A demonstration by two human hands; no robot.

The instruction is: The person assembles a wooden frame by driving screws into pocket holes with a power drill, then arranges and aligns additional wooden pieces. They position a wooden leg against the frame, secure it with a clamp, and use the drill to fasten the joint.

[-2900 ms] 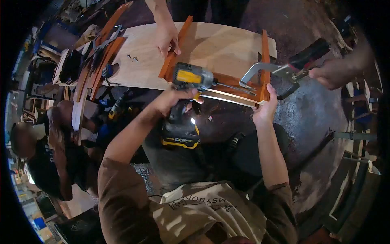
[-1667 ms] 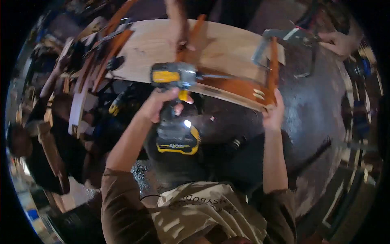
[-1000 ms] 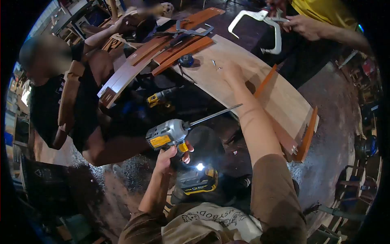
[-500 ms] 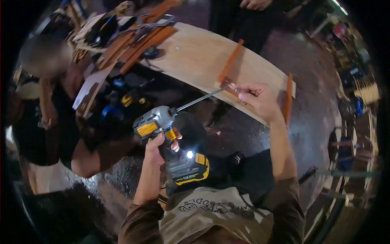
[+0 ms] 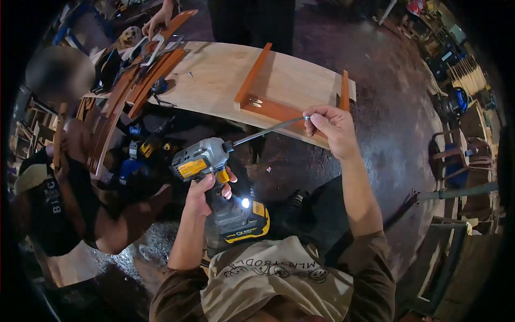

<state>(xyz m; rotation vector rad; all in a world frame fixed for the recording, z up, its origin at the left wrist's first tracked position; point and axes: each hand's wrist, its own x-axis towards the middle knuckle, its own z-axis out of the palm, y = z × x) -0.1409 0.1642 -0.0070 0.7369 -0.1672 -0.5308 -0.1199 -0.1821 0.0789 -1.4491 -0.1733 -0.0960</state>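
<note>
My left hand (image 5: 206,190) is wrapped around the handle of a yellow and grey cordless impact driver (image 5: 201,158), its work light lit. A long driver bit (image 5: 265,130) points from it up to the right. At the bit's tip, my right hand (image 5: 330,126) pinches a small metal screw, mostly hidden by the fingers. Behind the hands, a reddish-brown wooden frame (image 5: 252,78) rests on a pale board (image 5: 214,67). Two screws (image 5: 255,102) lie by the frame's near left corner.
Brown wood strips (image 5: 155,70), a clamp (image 5: 155,51) and a tape measure (image 5: 159,86) are on the board's left. A co-worker (image 5: 48,188) sits at left; another person's hand (image 5: 159,22) reaches the strips. Power tools (image 5: 147,147) lie below. A stool (image 5: 450,153) stands right.
The view has shifted, so the board and frame appear farther left. The bit tip stays at my right fingers. Another person's hand now appears at the strips, and the two screws are now visible.
</note>
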